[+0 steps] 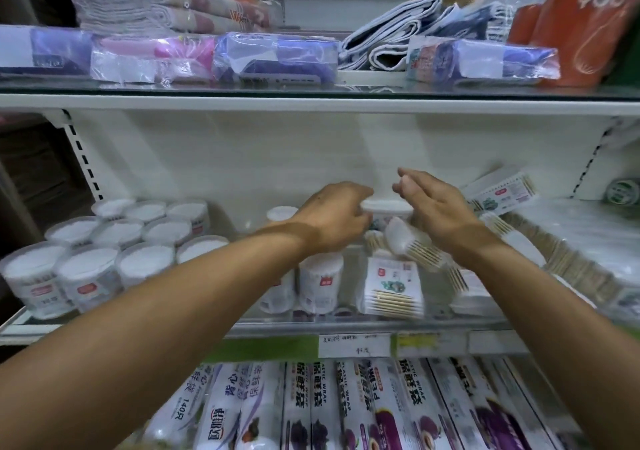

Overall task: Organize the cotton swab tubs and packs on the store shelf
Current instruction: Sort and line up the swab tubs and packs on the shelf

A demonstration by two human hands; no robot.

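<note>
My left hand [332,217] has its grip curled round a cotton swab tub [387,211] held mid-shelf at the far side; my right hand [436,207] hovers just beside it, fingers relaxed, holding nothing. I judge the tub should join the tub cluster [114,242] on the left, so I'd carry it clear of the loose swab packs [393,285] below and set it upright, label facing near. The glass shelf [346,321] sits in a white store rack, with wrapped cloths above and plastic wrap boxes [346,408] below
</note>
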